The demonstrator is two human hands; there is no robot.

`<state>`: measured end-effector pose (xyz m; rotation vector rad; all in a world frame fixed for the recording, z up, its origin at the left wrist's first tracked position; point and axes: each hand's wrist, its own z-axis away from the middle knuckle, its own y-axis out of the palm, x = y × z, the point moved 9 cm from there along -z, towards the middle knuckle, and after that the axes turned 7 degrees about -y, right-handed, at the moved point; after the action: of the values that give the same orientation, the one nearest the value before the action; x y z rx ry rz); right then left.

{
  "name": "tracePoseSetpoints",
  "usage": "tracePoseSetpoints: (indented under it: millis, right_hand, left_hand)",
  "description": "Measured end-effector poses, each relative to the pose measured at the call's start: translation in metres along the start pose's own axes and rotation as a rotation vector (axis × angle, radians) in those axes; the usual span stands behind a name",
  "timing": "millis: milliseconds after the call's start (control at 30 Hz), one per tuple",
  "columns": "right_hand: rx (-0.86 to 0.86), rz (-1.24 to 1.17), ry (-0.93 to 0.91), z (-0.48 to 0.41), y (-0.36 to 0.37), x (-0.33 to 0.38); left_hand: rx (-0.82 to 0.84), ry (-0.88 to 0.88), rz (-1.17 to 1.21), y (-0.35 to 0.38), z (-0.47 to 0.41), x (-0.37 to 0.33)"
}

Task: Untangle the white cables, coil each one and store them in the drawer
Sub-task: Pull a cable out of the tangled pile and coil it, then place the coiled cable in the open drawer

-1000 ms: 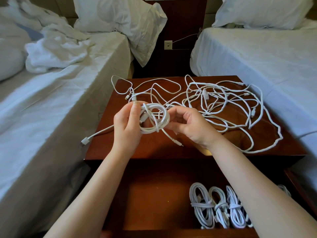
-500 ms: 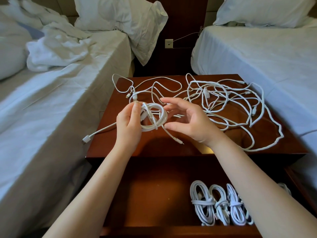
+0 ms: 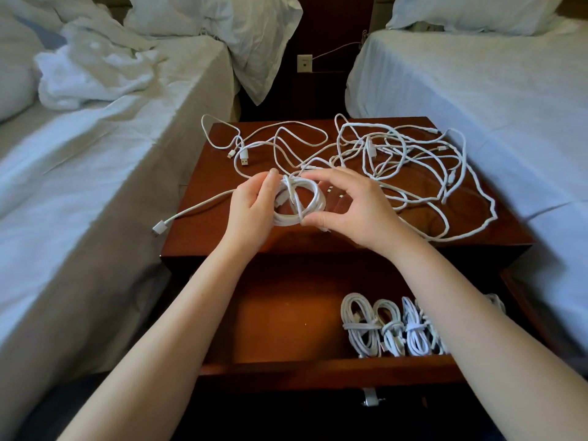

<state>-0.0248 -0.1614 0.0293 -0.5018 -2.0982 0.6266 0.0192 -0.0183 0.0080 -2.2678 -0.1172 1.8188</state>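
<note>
Coil: the coil (image 3: 299, 202) is a small ring of white cable, several turns thick, with one strand crossing its front. It is held just above the front half of the desk, between both hands.
Left hand: the left hand (image 3: 251, 208) grips the coil's left side, fingers curled behind it and thumb up by its top.
Right hand: the right hand (image 3: 353, 208) forms a narrow C. Its forefinger tip is on the coil's top and its thumb pinches the lower right edge.
Loose cable: the loose cable (image 3: 191, 211) trails from behind the left hand off the desk's left edge and ends in a USB plug.
Tangle: the tangle (image 3: 413, 167) of white cables sprawls over the desk's far and right parts.
Desk: the desk (image 3: 206, 237) is dark red wood and stands between the left bed (image 3: 95, 173) and the right bed (image 3: 477, 106).
Drawer: the drawer (image 3: 318, 370) is pulled open below, with the stored coils (image 3: 391, 329) side by side in its right half.
</note>
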Motion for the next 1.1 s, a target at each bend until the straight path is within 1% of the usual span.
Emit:
tracePoseSetpoints:
  millis: [200,333,433,600,667,767,900,1000,1100]
  right_hand:
    - [0.073,-0.100,0.077,0.030,0.003,0.001]
    - [0.184,-0.123,0.118,0.047,0.016,-0.003]
    - [0.238,-0.152,0.150,0.059,0.023,-0.009]
    - [0.315,-0.199,0.203,0.075,0.029,-0.020]
    - [0.334,-0.182,0.235,0.080,0.031,-0.027]
    - [0.379,-0.147,0.268,0.086,0.035,-0.036]
    - [0.479,-0.159,0.302,0.093,0.050,-0.041]
    - [0.563,-0.112,0.308,0.096,0.063,-0.047]
    - [0.606,-0.072,0.320,0.097,0.071,-0.053]
  left_hand:
    - [0.216,-0.059,-0.107,0.006,0.029,-0.003]
    - [0.440,-0.156,-0.249,0.014,0.050,0.010]
    - [0.555,-0.228,-0.242,0.022,0.061,0.022]
    - [0.713,-0.425,-0.220,0.039,0.075,0.042]
    - [0.768,-0.456,-0.249,0.046,0.080,0.048]
    - [0.821,-0.515,-0.257,0.055,0.088,0.058]
    - [0.886,-0.698,-0.200,0.060,0.105,0.078]
    - [0.849,-0.841,-0.122,0.062,0.116,0.093]
    - [0.839,-0.886,-0.091,0.066,0.121,0.102]
